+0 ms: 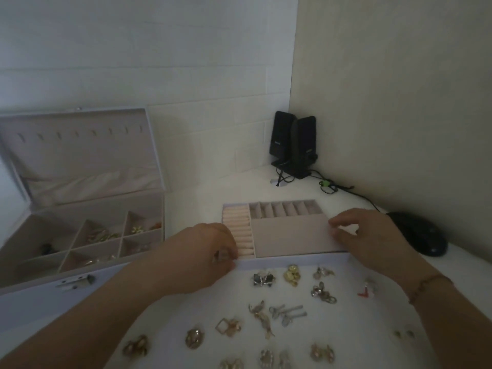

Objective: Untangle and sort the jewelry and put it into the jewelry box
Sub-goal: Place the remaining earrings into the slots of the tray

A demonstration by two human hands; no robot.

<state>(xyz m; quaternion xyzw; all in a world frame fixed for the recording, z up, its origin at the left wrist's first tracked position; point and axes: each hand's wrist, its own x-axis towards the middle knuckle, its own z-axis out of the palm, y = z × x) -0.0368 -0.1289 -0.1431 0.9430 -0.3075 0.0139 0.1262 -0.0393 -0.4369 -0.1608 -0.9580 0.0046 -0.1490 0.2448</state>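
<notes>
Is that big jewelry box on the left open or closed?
Open. The jewelry box has its lid tilted up and back, showing a row of hooks inside it, and the divided compartments below are exposed with some jewelry in them.

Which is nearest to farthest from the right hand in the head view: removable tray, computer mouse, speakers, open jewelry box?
From the right hand:
1. Removable tray: its fingers grip the tray's right edge.
2. Computer mouse: just right of the hand.
3. Speakers: back in the corner.
4. Open jewelry box: far left, past the left hand.
</notes>
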